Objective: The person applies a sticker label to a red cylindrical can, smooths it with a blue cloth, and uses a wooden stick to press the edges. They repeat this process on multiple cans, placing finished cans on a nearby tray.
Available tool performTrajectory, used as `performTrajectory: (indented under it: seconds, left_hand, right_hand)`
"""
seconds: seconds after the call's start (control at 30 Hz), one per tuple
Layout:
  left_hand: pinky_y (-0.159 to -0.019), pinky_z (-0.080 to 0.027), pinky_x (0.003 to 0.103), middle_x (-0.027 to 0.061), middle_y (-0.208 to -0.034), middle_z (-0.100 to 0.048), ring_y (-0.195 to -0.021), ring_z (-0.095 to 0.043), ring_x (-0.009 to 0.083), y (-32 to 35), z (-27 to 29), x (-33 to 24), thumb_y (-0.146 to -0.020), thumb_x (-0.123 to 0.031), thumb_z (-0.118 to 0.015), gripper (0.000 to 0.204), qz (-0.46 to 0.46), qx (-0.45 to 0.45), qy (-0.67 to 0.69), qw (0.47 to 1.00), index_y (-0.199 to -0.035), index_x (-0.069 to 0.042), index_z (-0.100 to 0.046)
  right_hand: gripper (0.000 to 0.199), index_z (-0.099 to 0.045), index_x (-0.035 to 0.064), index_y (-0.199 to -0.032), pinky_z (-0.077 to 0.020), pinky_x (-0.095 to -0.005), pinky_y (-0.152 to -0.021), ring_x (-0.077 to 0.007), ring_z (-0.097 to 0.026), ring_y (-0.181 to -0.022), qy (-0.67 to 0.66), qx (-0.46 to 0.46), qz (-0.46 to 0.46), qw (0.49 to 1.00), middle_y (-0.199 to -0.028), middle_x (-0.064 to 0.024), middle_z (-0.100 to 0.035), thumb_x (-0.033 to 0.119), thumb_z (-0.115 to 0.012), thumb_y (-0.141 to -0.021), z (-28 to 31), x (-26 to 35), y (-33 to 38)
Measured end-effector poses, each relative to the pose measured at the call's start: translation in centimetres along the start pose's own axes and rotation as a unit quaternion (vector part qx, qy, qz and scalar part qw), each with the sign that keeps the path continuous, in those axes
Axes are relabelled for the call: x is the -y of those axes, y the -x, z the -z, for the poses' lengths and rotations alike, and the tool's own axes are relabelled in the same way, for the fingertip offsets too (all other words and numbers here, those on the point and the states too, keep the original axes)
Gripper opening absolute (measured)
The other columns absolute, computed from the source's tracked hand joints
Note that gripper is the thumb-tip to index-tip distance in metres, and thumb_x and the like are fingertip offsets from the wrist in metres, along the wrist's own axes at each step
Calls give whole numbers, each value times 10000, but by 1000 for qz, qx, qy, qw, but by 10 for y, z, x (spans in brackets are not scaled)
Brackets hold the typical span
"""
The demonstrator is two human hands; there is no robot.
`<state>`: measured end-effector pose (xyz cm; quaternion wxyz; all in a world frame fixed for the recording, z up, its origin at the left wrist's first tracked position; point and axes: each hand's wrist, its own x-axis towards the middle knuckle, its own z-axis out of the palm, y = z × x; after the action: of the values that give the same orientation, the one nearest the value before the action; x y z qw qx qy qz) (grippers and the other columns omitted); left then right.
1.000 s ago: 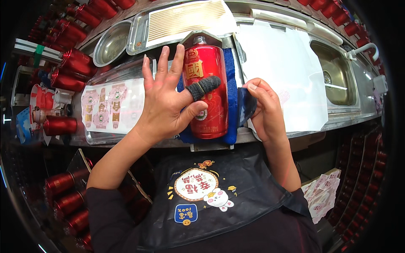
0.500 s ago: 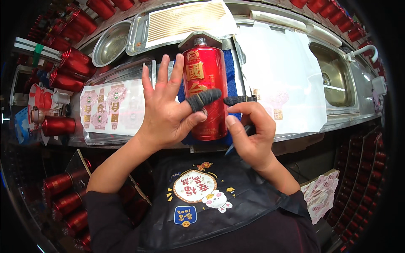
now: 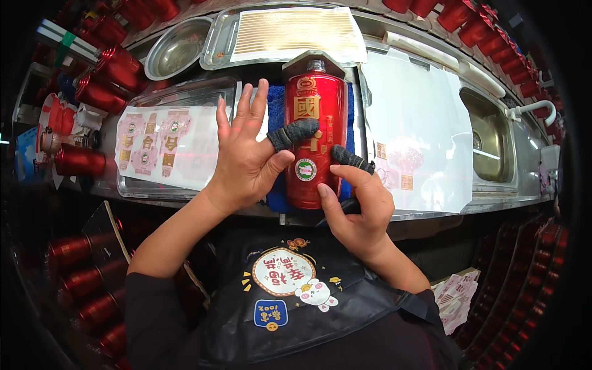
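Observation:
A red glass bottle (image 3: 336, 120) with gold characters lies on a blue towel (image 3: 275, 114), its neck away from me. Low on its face a round green-and-white emblem (image 3: 305, 170) shows. My left hand (image 3: 237, 163) has its fingers spread; the index finger, in a black finger sleeve (image 3: 295, 133), lies over the gold lettering. At the bottle's right side is my right hand (image 3: 367, 209), its index finger also in a black sleeve (image 3: 351, 159). That hand's curled fingers hold a dark, slim tool (image 3: 346, 207), mostly hidden.
A decal sheet (image 3: 197, 145) lies on a clear tray (image 3: 154, 190) at left. Behind are a metal bowl (image 3: 176, 49) and a gold-striped sheet (image 3: 296, 31). White backing paper (image 3: 425, 123) reaches toward the sink (image 3: 487, 142). Red bottles (image 3: 80, 161) crowd both sides.
The bottle sits further right in view. My left index finger now lies across the lettering, leaving the round emblem uncovered. My right index finger has come lower along the bottle's side.

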<state>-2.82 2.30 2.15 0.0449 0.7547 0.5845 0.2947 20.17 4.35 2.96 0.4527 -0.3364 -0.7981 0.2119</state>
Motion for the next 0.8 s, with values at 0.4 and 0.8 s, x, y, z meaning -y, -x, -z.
performTrajectory:
  seconds: [0.4, 0.8]
  left_hand:
    - [-1189, -16, 665, 266, -1665, -208, -1533, -206, 467, 49, -9, -6, -962, -575, -604, 691, 125, 41, 140, 981, -1404, -44, -591]
    - [-1176, -253, 658, 260, -1374, -596, -1401, -480, 389, 41, -28, -53, -670, -141, -830, 777, 35, -109, 94, 989, -1362, 73, -550]
  right_hand:
    - [345, -698, 3, -1117, -388, -236, -536, -88, -488, -610, 3, 7, -10, 1000, -880, -57, -661, 45, -838, -804, 1, 1, 2]
    - [404, -614, -7, -1248, -537, -356, -604, -288, -688, -703, 11, 122, -9, 992, -1050, -190, -711, 104, -753, -885, 8, -4, -14]
